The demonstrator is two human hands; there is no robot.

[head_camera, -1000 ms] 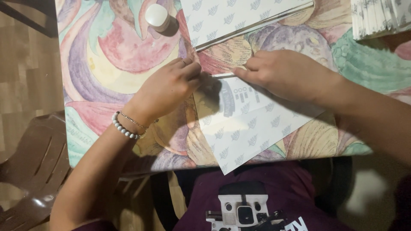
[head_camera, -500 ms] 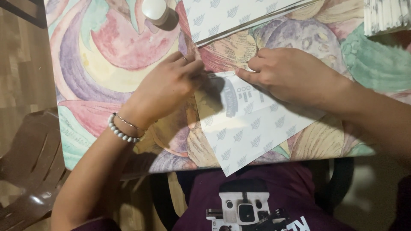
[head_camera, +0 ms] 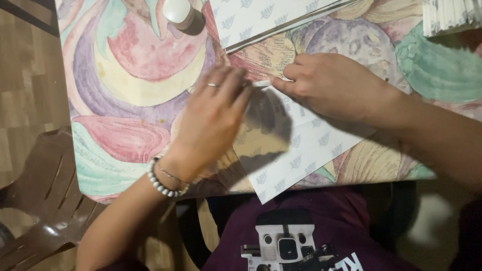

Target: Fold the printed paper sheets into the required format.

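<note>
A brown plastic chair (head_camera: 45, 200) stood at the far left, beside a table (head_camera: 125, 100) covered in a cloth of swirling pastel shapes. A white round-capped bottle (head_camera: 176, 11) sat near the table's top edge. The person's left hand (head_camera: 213, 118), wearing a ring and a white bead bracelet (head_camera: 163, 181), lay flat with fingers stretched out and slightly spread, its fingertips touching the upper left edge of a white sheet of patterned paper (head_camera: 301, 150); it gripped nothing. That sheet lay tilted on the table in front of the person, its lower corner hanging past the table's near edge. The right hand (head_camera: 331, 85) was curled, fingers pinched closed on the sheet's top edge, where a thin folded strip showed. Above it lay a second patterned sheet (head_camera: 266, 17), and a stack of white paper (head_camera: 449, 15) sat at the top right corner. Compared with half a second earlier, the left hand had opened out and shifted lower over the sheet's left edge, while the right hand remained pinching the top edge.
</note>
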